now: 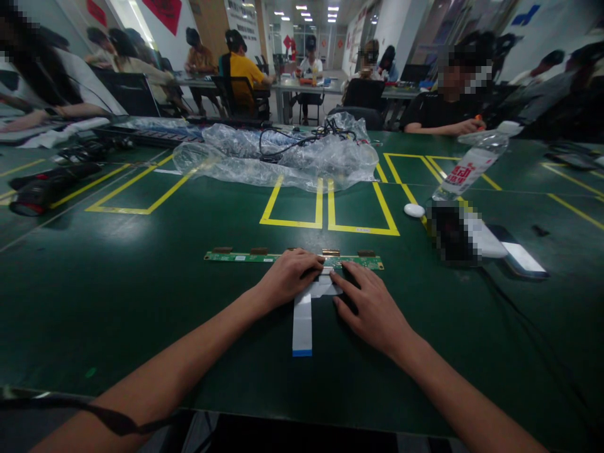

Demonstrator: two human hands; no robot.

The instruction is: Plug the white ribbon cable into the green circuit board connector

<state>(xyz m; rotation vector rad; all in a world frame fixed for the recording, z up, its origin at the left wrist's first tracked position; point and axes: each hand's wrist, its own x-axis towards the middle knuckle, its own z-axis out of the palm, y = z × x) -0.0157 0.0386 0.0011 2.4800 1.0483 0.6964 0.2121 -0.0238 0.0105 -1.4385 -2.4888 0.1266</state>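
Observation:
A long, thin green circuit board lies crosswise on the green table in front of me, with several brown tabs along its far edge. A white flat ribbon cable runs from the board's near edge towards me and ends in a blue strip. My left hand is closed, its fingers curled over the board and the cable's upper end. From the right, my right hand rests with fingers apart; its index fingertip touches the cable end by the white connector. The left fingers hide part of the board.
Clear plastic wrap with black cables lies across the table beyond yellow tape outlines. To the right are a tilted water bottle, a white oval object and a phone. A black device lies left. Several people sit beyond.

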